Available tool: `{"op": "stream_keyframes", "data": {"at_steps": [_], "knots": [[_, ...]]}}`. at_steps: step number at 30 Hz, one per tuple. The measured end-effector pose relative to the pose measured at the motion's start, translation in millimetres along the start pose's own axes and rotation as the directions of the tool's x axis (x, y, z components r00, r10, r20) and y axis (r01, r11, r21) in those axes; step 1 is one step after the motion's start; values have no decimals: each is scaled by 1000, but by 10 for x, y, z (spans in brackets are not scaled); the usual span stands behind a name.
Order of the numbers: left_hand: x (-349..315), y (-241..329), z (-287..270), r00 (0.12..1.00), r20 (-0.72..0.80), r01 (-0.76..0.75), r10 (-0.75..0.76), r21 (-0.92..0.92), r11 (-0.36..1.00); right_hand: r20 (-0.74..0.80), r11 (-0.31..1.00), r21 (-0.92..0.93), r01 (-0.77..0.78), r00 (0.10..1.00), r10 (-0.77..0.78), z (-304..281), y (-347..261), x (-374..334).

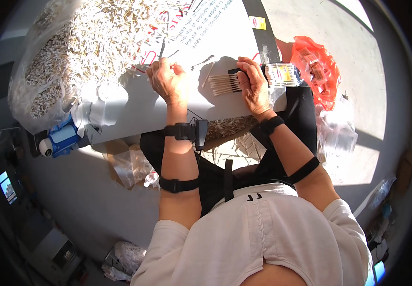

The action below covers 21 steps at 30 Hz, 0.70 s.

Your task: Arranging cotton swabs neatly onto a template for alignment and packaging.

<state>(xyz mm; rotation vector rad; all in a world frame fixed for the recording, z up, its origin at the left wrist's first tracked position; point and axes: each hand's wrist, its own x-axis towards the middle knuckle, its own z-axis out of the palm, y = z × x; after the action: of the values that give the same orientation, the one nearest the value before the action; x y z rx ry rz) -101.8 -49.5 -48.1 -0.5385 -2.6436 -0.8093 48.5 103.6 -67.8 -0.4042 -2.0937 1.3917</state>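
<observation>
A large heap of loose cotton swabs (103, 40) spills from a clear plastic bag (22, 88) at the table's far left. Beside its right edge, my left hand (169, 83) is closed, fingertips bunched together; whatever they pinch is too small to make out. My right hand (254, 86) curls over a black piece (234, 74), its fingers bent and its palm side hidden. From under that hand a row of swabs (222, 85) sticks out to the left, side by side. To its right lies a clear pack with a yellow label (284, 75). One loose swab (208, 75) lies between my hands.
A printed white sheet (210, 31) covers the tabletop's far part. At the right hangs a red plastic bag (318, 71) of small packs, above clear plastic bags (337, 126). A blue and white container (62, 138) is by the table's left corner. Many sticks (237, 148) lie below the near edge.
</observation>
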Motion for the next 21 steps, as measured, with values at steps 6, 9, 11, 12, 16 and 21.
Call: {"op": "stream_keyframes", "data": {"at_steps": [6, 9, 11, 12, 16, 21], "knots": [[194, -433, -126, 998, -61, 36, -31, 78, 996, -3, 1000, 5, 12, 1000, -12, 26, 30, -12], [402, -452, -161, 977, 56, -210, 205, 111, 971, 8, 1000, -8, 4, 1000, -4, 13, 19, -16], [490, -479, -172, 920, 282, -321, 273, 143, 936, 7, 1000, 2, -12, 1000, 12, 10, 14, -14], [500, -474, -156, 918, 286, -322, 276, 128, 938, 6, 1000, 1, -12, 1000, 12, 11, 17, -12], [493, -537, -171, 879, 344, -375, 330, 72, 924, 4, 1000, -12, -3, 1000, 3, 11, 3, -8], [480, -512, -169, 872, 298, -426, 389, 67, 902, -4, 1000, -4, 1, 1000, -1, 30, 23, -10]]}}
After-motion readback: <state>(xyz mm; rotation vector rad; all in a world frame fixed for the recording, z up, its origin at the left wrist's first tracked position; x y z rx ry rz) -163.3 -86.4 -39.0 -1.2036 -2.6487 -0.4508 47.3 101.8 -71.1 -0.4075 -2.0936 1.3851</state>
